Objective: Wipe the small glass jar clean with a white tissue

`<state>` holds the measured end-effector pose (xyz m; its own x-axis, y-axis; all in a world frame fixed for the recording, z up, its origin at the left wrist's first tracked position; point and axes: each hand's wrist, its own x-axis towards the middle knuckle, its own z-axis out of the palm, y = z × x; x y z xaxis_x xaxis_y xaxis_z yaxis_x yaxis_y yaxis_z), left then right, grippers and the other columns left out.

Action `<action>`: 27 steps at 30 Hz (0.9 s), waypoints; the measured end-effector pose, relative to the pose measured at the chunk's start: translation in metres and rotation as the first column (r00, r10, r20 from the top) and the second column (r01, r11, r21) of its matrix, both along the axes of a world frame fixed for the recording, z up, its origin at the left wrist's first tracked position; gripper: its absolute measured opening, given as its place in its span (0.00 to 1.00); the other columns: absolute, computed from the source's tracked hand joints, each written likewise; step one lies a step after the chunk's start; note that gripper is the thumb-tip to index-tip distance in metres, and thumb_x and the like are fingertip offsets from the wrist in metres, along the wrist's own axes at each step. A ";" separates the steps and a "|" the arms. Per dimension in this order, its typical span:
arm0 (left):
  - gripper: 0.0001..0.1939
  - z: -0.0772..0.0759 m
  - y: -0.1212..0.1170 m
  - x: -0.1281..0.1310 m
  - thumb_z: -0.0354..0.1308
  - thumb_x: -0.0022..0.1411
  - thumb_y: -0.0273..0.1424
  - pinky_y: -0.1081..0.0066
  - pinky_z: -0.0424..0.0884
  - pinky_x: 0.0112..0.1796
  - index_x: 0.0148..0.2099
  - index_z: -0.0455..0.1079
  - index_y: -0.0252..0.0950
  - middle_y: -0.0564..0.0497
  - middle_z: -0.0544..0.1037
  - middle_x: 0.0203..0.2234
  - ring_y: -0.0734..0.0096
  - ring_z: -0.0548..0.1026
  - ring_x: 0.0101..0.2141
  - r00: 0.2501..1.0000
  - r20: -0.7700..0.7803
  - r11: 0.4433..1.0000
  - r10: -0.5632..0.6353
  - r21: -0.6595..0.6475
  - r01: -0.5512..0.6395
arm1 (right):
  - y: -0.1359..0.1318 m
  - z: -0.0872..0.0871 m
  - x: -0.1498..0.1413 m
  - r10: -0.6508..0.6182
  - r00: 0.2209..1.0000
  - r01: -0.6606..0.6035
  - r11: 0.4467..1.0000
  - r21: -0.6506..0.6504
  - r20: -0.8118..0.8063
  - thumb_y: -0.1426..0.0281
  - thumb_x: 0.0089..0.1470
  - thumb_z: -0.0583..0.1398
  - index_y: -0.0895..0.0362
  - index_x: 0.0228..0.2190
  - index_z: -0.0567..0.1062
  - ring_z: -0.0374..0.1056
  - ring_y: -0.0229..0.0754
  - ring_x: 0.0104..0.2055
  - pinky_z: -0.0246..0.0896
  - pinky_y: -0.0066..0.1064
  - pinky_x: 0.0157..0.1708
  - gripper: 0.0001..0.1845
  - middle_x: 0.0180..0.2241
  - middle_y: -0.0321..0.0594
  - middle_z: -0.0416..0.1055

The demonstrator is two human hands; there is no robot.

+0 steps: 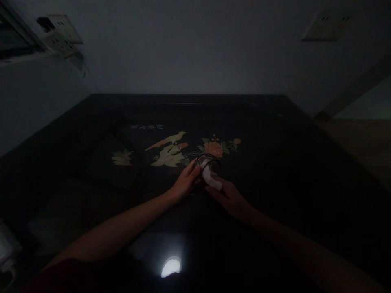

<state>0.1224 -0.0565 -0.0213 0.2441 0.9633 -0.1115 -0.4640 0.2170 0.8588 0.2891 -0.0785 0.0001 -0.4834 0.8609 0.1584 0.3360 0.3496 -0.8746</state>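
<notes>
Over the middle of the dark table, my left hand (186, 181) is closed on the left side of a small round object with a dark, shiny curved rim (208, 157). The dim light hides its exact kind; it could be glass. My right hand (230, 198) pinches a white piece of cloth or tissue (210, 179), which curves up against the near side of the round object. Both hands are close together, fingers partly in shadow.
The glossy black table (195, 108) bears a printed bird (168, 140), flowers (214, 149) and lettering. A bright light reflection (171, 266) shows near its front. Wall sockets (326, 25) are at right and left. A white object (7, 246) stands at the left edge.
</notes>
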 end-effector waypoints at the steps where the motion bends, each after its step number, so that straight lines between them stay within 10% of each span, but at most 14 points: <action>1: 0.28 0.000 0.000 0.000 0.62 0.54 0.45 0.67 0.66 0.44 0.54 0.65 0.40 0.46 0.73 0.48 0.59 0.70 0.48 1.000 -0.001 1.000 0.009 -0.001 -0.009 | 0.000 0.000 0.000 0.023 1.000 -0.024 0.997 -0.075 -0.017 0.59 0.59 0.53 0.60 0.51 0.69 0.68 0.50 0.52 0.63 0.44 0.51 0.23 0.50 0.50 0.71; 16: 0.21 0.002 0.002 0.001 0.60 0.57 0.42 0.64 0.67 0.47 0.50 0.69 0.38 0.46 0.75 0.46 0.59 0.71 0.48 0.994 0.108 1.000 -0.019 0.018 0.017 | 0.010 0.013 0.007 0.057 0.922 -0.206 0.909 0.362 0.382 0.67 0.58 0.56 0.60 0.52 0.68 0.66 0.47 0.54 0.64 0.41 0.52 0.20 0.52 0.50 0.70; 27: 0.22 -0.006 0.004 0.003 0.58 0.58 0.43 0.71 0.68 0.38 0.51 0.68 0.37 0.45 0.75 0.45 0.64 0.72 0.44 0.992 0.127 0.999 -0.007 0.037 0.002 | 0.016 0.027 0.012 -0.104 0.775 -0.363 0.733 0.575 0.623 0.75 0.56 0.58 0.64 0.49 0.71 0.64 0.52 0.56 0.67 0.45 0.48 0.19 0.51 0.51 0.72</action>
<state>0.1251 -0.0522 -0.0276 0.2585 0.9650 -0.0440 -0.5688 0.1889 0.8005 0.3012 -0.0624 0.0269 -0.7694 0.5754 0.2775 0.5855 0.8089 -0.0538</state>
